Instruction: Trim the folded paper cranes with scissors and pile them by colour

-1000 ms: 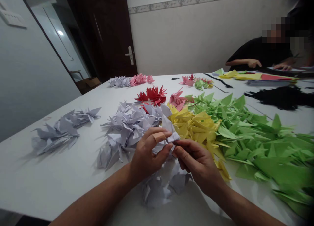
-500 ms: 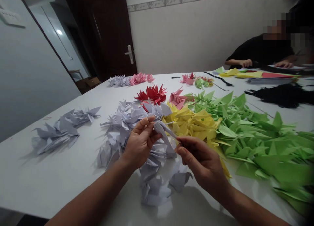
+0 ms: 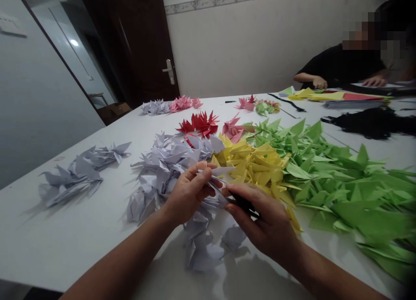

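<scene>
Between the thumb and fingers of my left hand (image 3: 190,189) is a folded white paper crane (image 3: 218,188). My right hand (image 3: 266,217) is closed around a slim black tool (image 3: 244,203), whose kind I cannot make out. The tool's front end meets the crane's right end; whether it grips the paper is hidden. Beneath and behind my hands lies a heap of white paper cranes (image 3: 162,161), with a few loose ones nearer me. Yellow cranes (image 3: 256,161) touch that heap on its right.
Green cranes (image 3: 351,191) spread across the right side. Red cranes (image 3: 203,124) and pink cranes (image 3: 232,128) lie behind. More white cranes (image 3: 73,176) are at left. Beyond are black tassels (image 3: 370,122) and coloured paper sheets (image 3: 338,96). A person (image 3: 338,68) in black sits at the far right.
The crane has been turned in my left hand and sits slightly lower. My right hand has moved down and left, and more of the black tool shows. The camera view has shifted a little.
</scene>
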The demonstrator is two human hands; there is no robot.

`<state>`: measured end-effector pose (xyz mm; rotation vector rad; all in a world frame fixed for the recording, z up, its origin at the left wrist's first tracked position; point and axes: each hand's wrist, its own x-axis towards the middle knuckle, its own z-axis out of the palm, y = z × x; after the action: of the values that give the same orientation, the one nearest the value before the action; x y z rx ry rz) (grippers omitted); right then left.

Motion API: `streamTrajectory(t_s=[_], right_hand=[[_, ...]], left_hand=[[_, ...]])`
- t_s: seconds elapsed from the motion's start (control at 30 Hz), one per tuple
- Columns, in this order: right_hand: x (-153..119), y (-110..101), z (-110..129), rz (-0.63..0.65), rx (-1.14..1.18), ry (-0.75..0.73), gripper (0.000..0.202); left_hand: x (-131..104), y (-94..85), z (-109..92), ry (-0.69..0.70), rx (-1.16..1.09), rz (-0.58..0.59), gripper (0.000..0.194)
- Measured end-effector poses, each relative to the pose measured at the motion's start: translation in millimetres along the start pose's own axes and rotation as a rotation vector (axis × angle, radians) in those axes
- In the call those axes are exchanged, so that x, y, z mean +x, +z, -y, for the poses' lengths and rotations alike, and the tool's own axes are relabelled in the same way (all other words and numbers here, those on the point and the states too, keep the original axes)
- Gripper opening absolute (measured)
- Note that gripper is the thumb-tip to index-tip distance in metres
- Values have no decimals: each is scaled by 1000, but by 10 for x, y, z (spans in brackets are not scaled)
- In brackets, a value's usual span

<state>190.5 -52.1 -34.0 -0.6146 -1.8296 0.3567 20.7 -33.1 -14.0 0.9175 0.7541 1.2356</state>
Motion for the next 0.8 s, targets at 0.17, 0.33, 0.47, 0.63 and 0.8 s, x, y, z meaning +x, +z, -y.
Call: streamTrajectory(t_s=[0.17,0.33,0.47,0.63,0.8], right_hand=[[-28,-18,-43,-53,67,38,30],[-27,-46,-36,-73,94,43,30],[22,-49,9,-4,90,2,29],[24,0,-18,43,116,41,28],[9,30,-53,81,129,116,28]], left_hand=[[6,-26,-27,-45,-44,59,34],[-30,8,-126,-146,-115,84,40],[-60,51,-141,-148,-120,78,50],[-82,69,-107,-176,-62,93,42],[-112,47,-98,-189,58,161,34]])
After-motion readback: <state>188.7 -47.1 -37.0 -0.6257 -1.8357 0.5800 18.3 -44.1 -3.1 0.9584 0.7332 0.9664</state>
